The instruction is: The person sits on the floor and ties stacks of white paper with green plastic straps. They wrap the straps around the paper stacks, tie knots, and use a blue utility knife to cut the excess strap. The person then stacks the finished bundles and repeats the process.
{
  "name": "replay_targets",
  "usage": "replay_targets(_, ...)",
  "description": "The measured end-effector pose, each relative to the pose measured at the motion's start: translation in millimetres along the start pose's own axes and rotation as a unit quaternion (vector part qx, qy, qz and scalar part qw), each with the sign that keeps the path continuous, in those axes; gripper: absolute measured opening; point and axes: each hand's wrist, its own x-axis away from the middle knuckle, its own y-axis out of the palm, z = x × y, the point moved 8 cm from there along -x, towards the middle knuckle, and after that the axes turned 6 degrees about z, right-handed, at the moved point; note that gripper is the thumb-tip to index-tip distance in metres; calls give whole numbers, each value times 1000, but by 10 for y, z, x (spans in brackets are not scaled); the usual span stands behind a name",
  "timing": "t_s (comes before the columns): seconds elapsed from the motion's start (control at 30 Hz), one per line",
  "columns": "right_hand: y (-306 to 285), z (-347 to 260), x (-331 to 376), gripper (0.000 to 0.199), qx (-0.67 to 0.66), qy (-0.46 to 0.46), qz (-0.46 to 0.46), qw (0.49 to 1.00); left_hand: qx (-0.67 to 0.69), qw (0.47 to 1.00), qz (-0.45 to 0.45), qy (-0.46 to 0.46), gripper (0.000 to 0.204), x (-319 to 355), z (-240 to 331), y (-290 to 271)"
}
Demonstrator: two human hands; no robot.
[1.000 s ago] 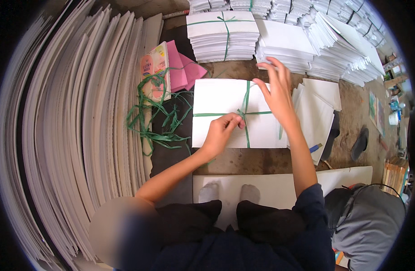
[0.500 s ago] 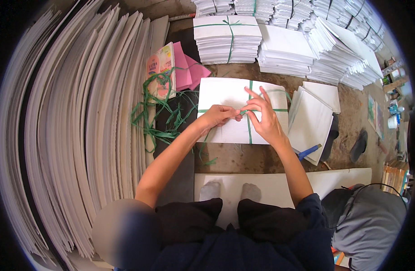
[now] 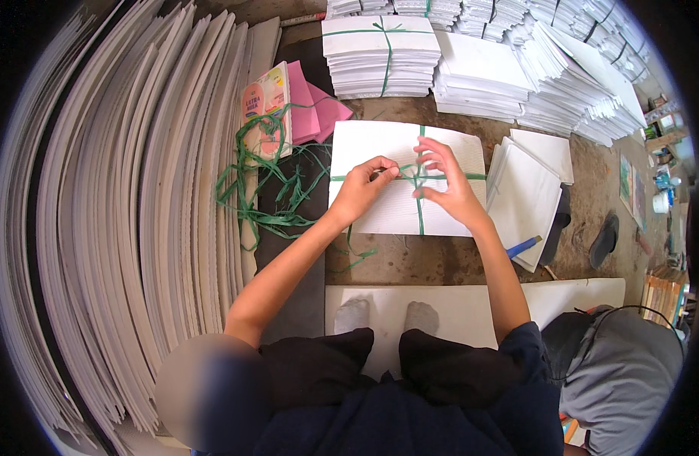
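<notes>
A stack of white corrugated sheets (image 3: pixel 364 216) lies flat in front of me, with green plastic twine (image 3: pixel 421 216) crossing it both ways. Near the crossing, my left hand (image 3: pixel 362 188) pinches the twine between thumb and forefinger. A small loop of the twine stands at the crossing, between my two hands. On the loop's right, my right hand (image 3: pixel 450 186) has its fingers spread and curved, slightly blurred; nothing shows in its grip. One loose twine end trails from the stack's lower left edge onto the floor.
Tall upright sheets (image 3: pixel 167 190) fill the left side. A green twine tangle (image 3: pixel 277 186) lies beside pink pads (image 3: pixel 304 110). Tied white bundles (image 3: pixel 380 64) stand behind. At right are loose white sheets (image 3: pixel 526 190), a blue cutter (image 3: pixel 524 247), a dark sandal (image 3: pixel 605 239) and another person (image 3: pixel 623 365).
My right hand's fingers have come away from the twine and spread apart. My left hand still pinches, having shifted slightly left. A twine loop now shows between them.
</notes>
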Motion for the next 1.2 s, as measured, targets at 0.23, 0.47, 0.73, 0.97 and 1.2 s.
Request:
replay_targets(0.23,-554,120,42,45,-427,101,144,887,-102,993,55,-12,20,16,225,-165)
replay_targets(0.47,-993,317,276,48,-207,157,211,942,-119,980,156,-36,38,59,79,-484)
replay_targets(0.73,-1486,965,657,46,-149,216,315,912,-221,953,197,59,22,-36,-71,-811)
replay_targets(0.97,-1585,1084,722,46,-182,252,338,888,-216,962,158,46,24,-161,-199,-876)
replay_targets(1.2,-1526,1040,815,46,-196,279,325,882,-179,970,157,56,25,-113,-148,-837)
